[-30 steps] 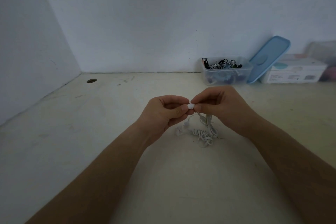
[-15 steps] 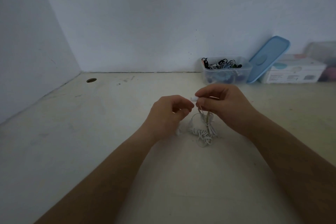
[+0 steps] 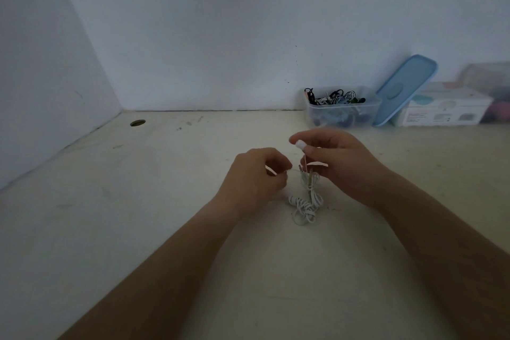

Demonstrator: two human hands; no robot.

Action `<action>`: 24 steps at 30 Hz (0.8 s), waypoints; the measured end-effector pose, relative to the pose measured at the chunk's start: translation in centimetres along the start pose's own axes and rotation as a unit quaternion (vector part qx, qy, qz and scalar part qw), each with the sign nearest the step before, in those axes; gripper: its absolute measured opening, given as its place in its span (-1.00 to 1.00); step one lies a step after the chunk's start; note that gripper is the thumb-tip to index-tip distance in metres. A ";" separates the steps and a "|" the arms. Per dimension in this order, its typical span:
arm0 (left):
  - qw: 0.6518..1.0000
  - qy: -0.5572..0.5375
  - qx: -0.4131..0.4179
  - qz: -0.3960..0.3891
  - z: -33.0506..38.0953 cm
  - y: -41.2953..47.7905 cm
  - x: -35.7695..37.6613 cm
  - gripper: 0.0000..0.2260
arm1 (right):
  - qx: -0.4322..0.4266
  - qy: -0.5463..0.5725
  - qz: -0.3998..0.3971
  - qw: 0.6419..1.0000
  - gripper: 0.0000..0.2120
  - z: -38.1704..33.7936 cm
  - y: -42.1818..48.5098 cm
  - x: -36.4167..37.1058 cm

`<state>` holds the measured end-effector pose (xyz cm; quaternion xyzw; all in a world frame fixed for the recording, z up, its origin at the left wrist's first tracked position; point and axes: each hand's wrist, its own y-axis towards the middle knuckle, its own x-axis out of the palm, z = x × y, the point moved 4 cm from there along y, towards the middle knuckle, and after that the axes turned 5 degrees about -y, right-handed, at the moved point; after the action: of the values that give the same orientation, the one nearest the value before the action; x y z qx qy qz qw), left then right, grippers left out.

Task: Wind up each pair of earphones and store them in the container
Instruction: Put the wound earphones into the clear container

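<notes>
Pinching white earphones (image 3: 306, 203), box label (image 3: 441, 116) unreadable.

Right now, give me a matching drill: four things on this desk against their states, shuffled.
1. white earphones
2. clear container
3. blue lid
4. white box

a. tilted, propped between two things
b. flat, right of the lid
c. pinched in the right hand, tangle on the table
d. holds a heap of cables

Pairs: 1-c, 2-d, 3-a, 4-b.

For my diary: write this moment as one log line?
left hand pinches earphones | right hand pinches earbud | rest tangled on table | container open
</notes>
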<state>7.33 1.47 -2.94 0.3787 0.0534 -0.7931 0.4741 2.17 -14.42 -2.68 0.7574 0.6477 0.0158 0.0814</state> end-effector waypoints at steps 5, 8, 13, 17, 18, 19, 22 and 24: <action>0.997 -0.069 0.003 0.036 0.0 0.1 -0.3 -0.86 | -0.006 -0.152 0.041 0.987 -0.90 0.1 -0.3 -0.5; 0.995 -0.088 -0.005 0.041 0.1 0.1 -0.3 -0.85 | -0.021 -0.254 0.057 0.965 -0.91 0.3 -0.2 -0.4; 0.989 -0.133 -0.014 0.057 -0.1 0.0 -0.5 -0.84 | -0.017 -0.279 0.038 0.959 -0.86 0.5 0.0 0.4; 0.987 -0.149 -0.006 0.063 0.0 0.0 -0.6 -0.83 | -0.020 -0.219 0.017 0.975 -0.91 0.4 -0.1 1.4; 0.987 -0.150 -0.003 0.066 0.1 0.0 -0.6 -0.82 | -0.030 -0.223 0.023 0.974 -0.94 0.5 -0.1 1.5; 0.986 -0.150 -0.002 0.066 0.2 0.0 -0.7 -0.81 | -0.037 -0.224 0.031 0.973 -0.96 0.6 -0.1 1.6; 0.988 -0.142 0.003 0.058 0.3 0.0 -1.4 -0.81 | -0.045 -0.203 0.058 0.976 -0.97 0.6 0.0 1.5; 0.987 -0.150 -0.009 0.060 -0.3 0.4 -2.9 -0.86 | -0.044 -0.178 0.066 0.981 -0.95 0.6 0.0 1.2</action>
<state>8.58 3.41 -1.13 0.2539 -0.0339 -0.8103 0.5271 2.47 -13.30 -3.33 0.7848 0.5702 -0.0851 0.2273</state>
